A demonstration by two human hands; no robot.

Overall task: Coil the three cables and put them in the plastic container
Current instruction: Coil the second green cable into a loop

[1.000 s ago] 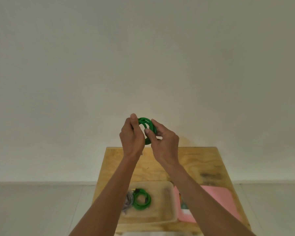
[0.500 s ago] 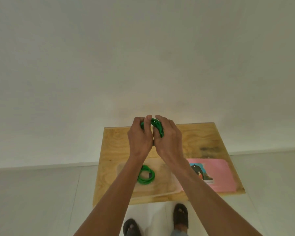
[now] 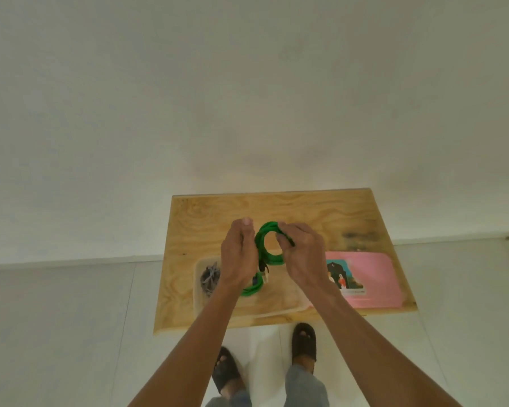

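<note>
Both hands are raised above a small plywood desk [image 3: 321, 212], holding a green braided cable [image 3: 264, 245] wound into a round coil. The left hand [image 3: 239, 257] closes its grip on the coil's left side, thumb up and fingers curled around the strands. The right hand [image 3: 301, 254] pinches the coil's upper right side between thumb and fingers, with a dark cable end poking out past the fingertips. A plug end [image 3: 265, 273] of the cable hangs down from the bottom of the coil.

Below the hands, a clear plastic container [image 3: 279, 306] sits on the near left part of the desk. Inside it lie a second green coiled cable [image 3: 252, 289], partly hidden by the left wrist, and a grey coiled cable [image 3: 209, 279] against the container's left wall. A pink lid [image 3: 373, 277] with a picture label lies flat on the desk just right of the container. The person's sandalled feet [image 3: 304, 342] stand on the pale floor at the desk's near edge.
</note>
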